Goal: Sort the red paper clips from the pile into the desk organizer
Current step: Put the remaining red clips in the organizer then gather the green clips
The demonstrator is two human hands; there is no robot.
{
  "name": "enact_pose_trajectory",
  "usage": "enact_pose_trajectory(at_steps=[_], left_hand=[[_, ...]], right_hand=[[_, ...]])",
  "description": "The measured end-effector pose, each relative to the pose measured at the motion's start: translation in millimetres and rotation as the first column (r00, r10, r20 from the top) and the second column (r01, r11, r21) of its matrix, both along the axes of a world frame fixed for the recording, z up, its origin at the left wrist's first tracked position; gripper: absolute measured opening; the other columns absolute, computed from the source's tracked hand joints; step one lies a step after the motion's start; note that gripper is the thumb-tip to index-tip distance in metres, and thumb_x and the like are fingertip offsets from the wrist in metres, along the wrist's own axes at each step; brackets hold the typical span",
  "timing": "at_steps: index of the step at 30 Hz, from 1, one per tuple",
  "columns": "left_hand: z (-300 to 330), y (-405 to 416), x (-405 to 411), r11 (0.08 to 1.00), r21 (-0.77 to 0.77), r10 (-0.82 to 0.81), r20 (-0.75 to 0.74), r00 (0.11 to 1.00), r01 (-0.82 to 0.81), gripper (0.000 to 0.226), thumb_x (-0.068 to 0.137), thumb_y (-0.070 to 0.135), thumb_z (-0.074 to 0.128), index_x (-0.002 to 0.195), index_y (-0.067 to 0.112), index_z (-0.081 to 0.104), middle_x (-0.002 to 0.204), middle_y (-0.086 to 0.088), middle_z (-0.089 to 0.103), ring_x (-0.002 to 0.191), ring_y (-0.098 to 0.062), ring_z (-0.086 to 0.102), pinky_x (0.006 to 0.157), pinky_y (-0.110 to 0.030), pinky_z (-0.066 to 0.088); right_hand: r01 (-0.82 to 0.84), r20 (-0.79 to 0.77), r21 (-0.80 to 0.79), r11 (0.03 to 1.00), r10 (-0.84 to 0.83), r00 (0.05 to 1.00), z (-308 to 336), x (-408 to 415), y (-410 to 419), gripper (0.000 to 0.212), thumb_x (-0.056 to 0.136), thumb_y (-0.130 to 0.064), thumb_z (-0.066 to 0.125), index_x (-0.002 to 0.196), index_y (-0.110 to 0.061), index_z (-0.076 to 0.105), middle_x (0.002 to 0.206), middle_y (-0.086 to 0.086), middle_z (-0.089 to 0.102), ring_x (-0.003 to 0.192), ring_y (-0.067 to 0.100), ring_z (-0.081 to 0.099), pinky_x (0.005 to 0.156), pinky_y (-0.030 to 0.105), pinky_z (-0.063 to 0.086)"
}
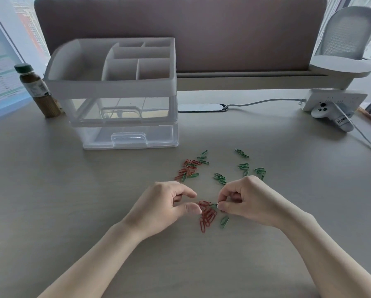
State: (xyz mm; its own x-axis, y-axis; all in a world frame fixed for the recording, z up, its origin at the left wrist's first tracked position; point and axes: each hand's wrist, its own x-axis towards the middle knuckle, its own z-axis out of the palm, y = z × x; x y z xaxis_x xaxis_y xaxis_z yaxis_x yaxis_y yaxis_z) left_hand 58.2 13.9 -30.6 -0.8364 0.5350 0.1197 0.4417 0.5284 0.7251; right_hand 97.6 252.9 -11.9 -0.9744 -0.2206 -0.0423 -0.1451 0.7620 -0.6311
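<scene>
A small heap of red paper clips [207,216] lies on the desk between my two hands. My left hand [165,203] hovers at its left edge, thumb and forefinger slightly apart, holding nothing I can see. My right hand [246,201] pinches a green paper clip [214,204] at the heap's right edge. A lone green clip [224,222] lies just below it. A second mixed pile of red and green clips [190,168] sits farther back. Loose green clips [243,166] are scattered to the right. The white desk organizer [120,82] stands at the back left, its top compartments empty.
A brown bottle with a green cap [38,91] stands left of the organizer. A white controller [332,116] and a power strip with cable [334,100] sit at the back right. A fabric desk divider [180,29] runs along the rear edge.
</scene>
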Motion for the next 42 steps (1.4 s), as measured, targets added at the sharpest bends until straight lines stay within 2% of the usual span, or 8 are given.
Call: enact_pose_trajectory(at_steps=[5,14,18,22,28,34,39,42], left_hand=[[-4.0,13.3,3.8,0.983,-0.184,-0.050,-0.153,0.987,0.022,0.070,0.063,0.083,0.058,0.116,0.038,0.067,0.091,0.025,0.066,0.077,0.011,0.055,0.072,-0.017,0.045],[-6.3,11.2,-0.2,0.985,-0.168,-0.059,-0.185,0.981,0.028,0.039,0.081,0.067,0.055,0.108,0.043,0.071,0.070,0.021,0.057,0.072,-0.002,0.058,0.066,-0.028,0.050],[-7.2,2.6,-4.1,0.984,-0.163,-0.103,-0.168,0.980,0.075,0.044,0.078,0.072,0.055,0.110,0.045,0.069,0.066,0.019,0.055,0.064,0.001,0.054,0.061,-0.022,0.044],[-9.5,0.6,-6.6,0.983,-0.164,-0.113,-0.178,0.977,0.084,0.045,0.075,0.073,0.058,0.111,0.048,0.067,0.063,0.018,0.052,0.062,-0.001,0.053,0.060,-0.025,0.046],[-8.8,3.5,-5.5,0.991,-0.133,-0.054,-0.139,0.989,0.035,0.036,0.071,0.065,0.069,0.102,0.048,0.071,0.067,0.021,0.057,0.065,0.000,0.055,0.061,-0.022,0.043],[-8.6,8.3,-2.2,0.984,-0.172,-0.072,-0.198,0.977,0.037,0.045,0.077,0.070,0.058,0.112,0.045,0.069,0.065,0.021,0.053,0.065,0.003,0.053,0.062,-0.021,0.044],[-8.3,18.4,13.9,0.957,-0.290,-0.135,-0.354,0.925,0.029,0.083,0.072,0.086,0.038,0.133,0.034,0.057,0.081,0.016,0.067,0.075,-0.004,0.061,0.065,-0.024,0.045],[-8.6,26.7,16.3,0.966,-0.257,-0.089,-0.357,0.930,-0.006,0.075,0.075,0.083,0.040,0.128,0.034,0.061,0.093,0.015,0.072,0.085,-0.005,0.065,0.067,-0.022,0.047]], right_hand=[[0.048,-0.020,0.068,0.997,-0.047,0.999,-1.6,-2.2,1.3,0.008,0.078,-0.025,0.069,0.070,-0.026,0.070,0.045,-0.011,0.047,0.044,0.007,0.040,0.046,0.014,0.033],[0.160,-0.095,0.092,0.983,-0.151,0.984,-4.9,-6.4,12.4,0.009,0.080,-0.029,0.068,0.071,-0.027,0.066,0.045,-0.012,0.047,0.046,0.007,0.043,0.051,0.025,0.040],[0.041,-0.095,-0.072,0.997,-0.048,0.994,-2.1,-3.4,7.4,0.013,0.083,-0.037,0.074,0.095,-0.034,0.068,0.056,-0.007,0.036,0.047,0.008,0.035,0.048,0.019,0.029],[-0.030,-0.136,0.035,0.999,0.034,0.990,-9.0,-6.9,0.3,0.007,0.085,-0.035,0.073,0.090,-0.030,0.074,0.048,-0.006,0.041,0.045,0.010,0.039,0.047,0.022,0.030],[0.009,-0.137,0.069,0.998,0.000,0.991,-10.1,-8.3,2.5,0.003,0.086,-0.025,0.073,0.083,-0.025,0.073,0.051,-0.035,0.051,0.055,-0.006,0.052,0.051,0.013,0.033],[0.295,-0.203,-0.004,0.955,-0.290,0.935,-11.5,-15.1,18.0,0.014,0.087,-0.036,0.070,0.095,-0.025,0.073,0.044,-0.024,0.049,0.050,-0.002,0.049,0.053,0.023,0.037],[0.244,-0.195,-0.018,0.970,-0.242,0.950,-3.2,-8.3,24.3,0.012,0.087,-0.039,0.069,0.087,-0.027,0.069,0.044,-0.013,0.046,0.048,0.004,0.045,0.050,0.024,0.034],[0.226,-0.189,0.016,0.974,-0.219,0.957,-1.6,-7.4,29.1,0.014,0.085,-0.041,0.070,0.079,-0.029,0.067,0.046,-0.010,0.042,0.048,0.007,0.042,0.049,0.026,0.035]])
